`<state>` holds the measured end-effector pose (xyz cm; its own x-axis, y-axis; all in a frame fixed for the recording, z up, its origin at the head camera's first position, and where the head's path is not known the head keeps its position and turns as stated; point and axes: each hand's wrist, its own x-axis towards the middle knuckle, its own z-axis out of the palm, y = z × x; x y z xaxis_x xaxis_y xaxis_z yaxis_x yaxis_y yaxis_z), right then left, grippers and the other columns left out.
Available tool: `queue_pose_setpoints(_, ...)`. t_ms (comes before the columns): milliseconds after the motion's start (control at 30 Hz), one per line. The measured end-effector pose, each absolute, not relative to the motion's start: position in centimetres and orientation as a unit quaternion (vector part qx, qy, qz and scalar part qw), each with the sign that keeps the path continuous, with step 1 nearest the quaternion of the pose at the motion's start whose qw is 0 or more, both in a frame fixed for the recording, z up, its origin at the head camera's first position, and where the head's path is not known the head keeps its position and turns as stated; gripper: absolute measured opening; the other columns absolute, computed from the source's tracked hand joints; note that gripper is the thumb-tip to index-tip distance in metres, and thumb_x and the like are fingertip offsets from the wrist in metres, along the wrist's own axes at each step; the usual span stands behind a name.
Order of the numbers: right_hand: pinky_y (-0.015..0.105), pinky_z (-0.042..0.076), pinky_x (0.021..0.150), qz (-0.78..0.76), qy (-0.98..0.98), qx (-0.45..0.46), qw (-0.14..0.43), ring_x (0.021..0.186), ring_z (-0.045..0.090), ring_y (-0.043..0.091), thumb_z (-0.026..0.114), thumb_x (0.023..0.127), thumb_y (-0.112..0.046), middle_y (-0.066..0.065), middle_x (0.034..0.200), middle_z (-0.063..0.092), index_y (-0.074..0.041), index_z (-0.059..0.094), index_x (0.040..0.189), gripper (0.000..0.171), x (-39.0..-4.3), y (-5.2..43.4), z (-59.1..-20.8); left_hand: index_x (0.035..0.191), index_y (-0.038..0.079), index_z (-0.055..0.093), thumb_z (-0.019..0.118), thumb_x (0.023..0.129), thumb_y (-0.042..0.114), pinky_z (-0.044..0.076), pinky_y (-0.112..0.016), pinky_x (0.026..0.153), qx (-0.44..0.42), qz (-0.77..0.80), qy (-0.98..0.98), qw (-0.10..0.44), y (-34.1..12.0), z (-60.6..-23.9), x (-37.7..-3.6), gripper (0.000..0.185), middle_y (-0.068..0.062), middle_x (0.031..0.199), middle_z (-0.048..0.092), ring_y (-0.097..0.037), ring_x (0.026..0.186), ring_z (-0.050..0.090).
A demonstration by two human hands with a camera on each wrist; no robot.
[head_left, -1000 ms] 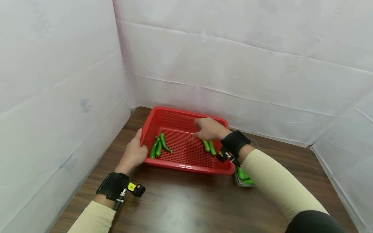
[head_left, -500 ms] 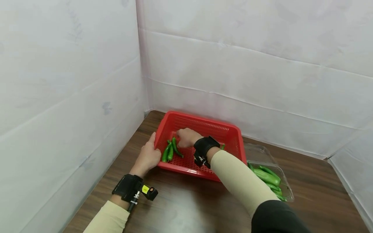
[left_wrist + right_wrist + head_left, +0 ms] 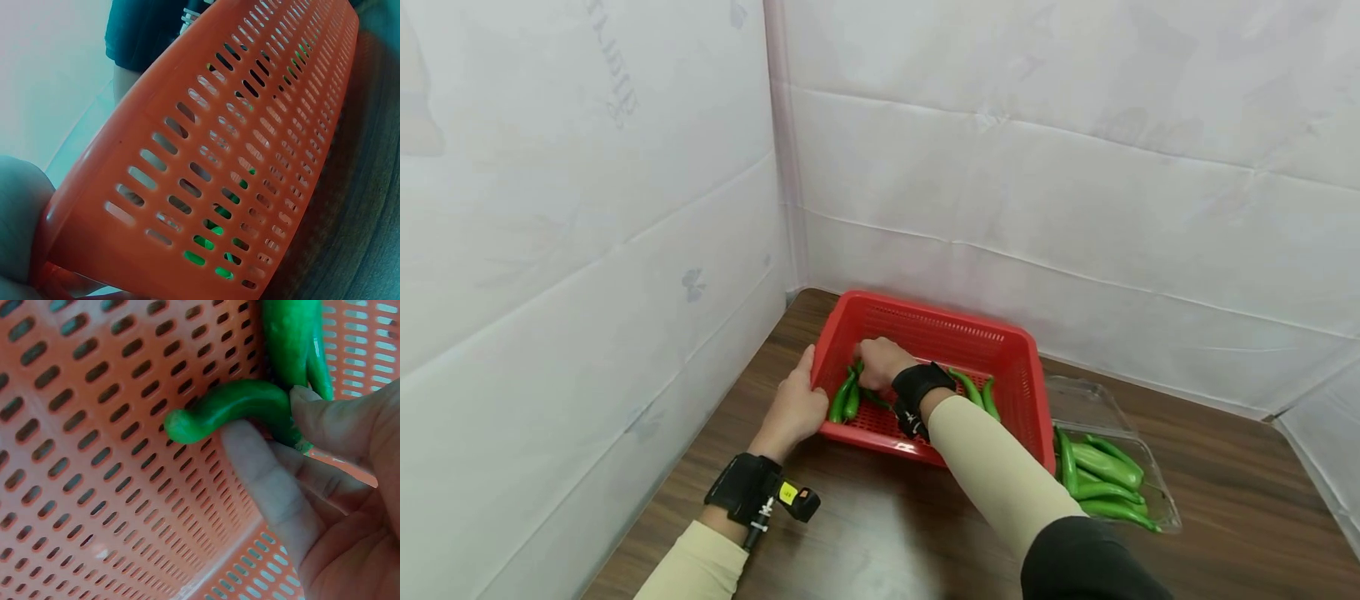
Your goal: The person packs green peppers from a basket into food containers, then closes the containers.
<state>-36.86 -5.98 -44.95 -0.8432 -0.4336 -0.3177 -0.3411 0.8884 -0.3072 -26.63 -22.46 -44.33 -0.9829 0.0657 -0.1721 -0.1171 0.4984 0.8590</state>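
Toward the far side of the table stands a red slotted plastic basket. My left hand grips its left rim; the left wrist view shows the basket's wall close up. Inside, my right hand reaches down at the left end. In the right wrist view its thumb and fingers pinch a curved green chili pepper by one end. More green chili peppers lie right beside it, against the left side. Two others rest in the basket's right half, partly behind the right forearm.
A clear plastic clamshell box, lid folded back, stands against the basket's right side with several green peppers in it. White sheeting walls off the back and sides of the brown wooden table.
My right hand has moved left across the basket, from near the right pair of peppers to the left group, and now pinches one there. The head view has shifted; the left hand keeps its grip.
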Motion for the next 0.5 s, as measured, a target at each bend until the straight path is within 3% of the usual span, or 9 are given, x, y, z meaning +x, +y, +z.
queue_pose_setpoints(167,0.026,0.056,0.053,-0.143,0.952,-0.178,0.203,0.068,0.069,0.018,0.067,0.091,-0.001,0.011,0.109,0.072,-0.007,0.072,0.119,0.029,-36.53,-6.37,-45.14,0.169,0.012,0.010,0.042,0.100,0.001,0.038,-0.062,0.120,-0.019,0.500,0.861,0.092,-22.66,-44.48,-26.50,0.077,-0.024,0.162,0.042,-0.041,0.146,0.047)
queue_pose_setpoints(500,0.028,0.057,0.069,-0.129,0.960,-0.164,0.186,0.088,0.069,0.020,0.066,0.093,-0.005,0.009,0.112,0.076,-0.010,0.076,0.116,0.026,-36.52,-6.89,-45.03,0.169,0.011,0.009,0.041,0.099,0.001,0.038,-0.060,0.120,-0.019,0.501,0.861,0.085,-22.86,-44.39,-26.48,0.077,-0.025,0.164,0.038,-0.042,0.148,0.044)
